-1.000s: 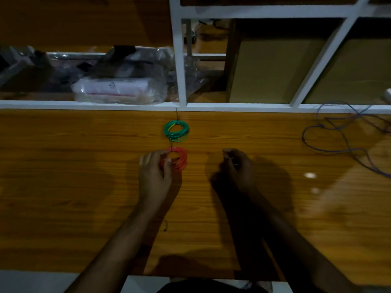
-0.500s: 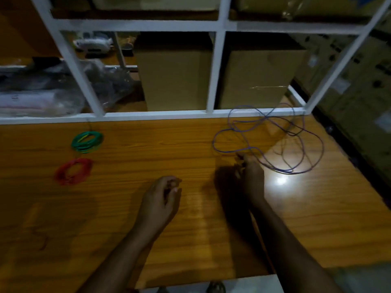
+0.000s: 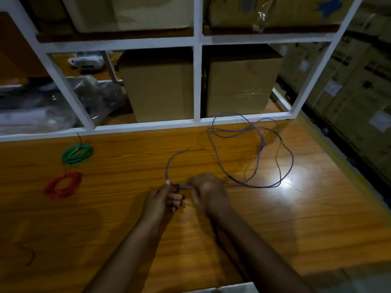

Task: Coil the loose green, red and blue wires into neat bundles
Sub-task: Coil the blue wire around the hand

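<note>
Both hands hold the blue wire (image 3: 257, 154) near one end: the left hand (image 3: 164, 199) with fingers curled round it, the right hand (image 3: 206, 191) seemingly pinching it, though blur hides the detail. The rest sprawls in crossed loops over the worktop (image 3: 275, 229), so pulling could tighten a knot. The green coil (image 3: 77, 155) and red coil (image 3: 62, 185) lie well apart at left, and the white shelf frame (image 3: 196, 81) stands just behind the loops.

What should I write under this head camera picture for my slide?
Both hands start winding the blue wire; green and red coils done.
</note>
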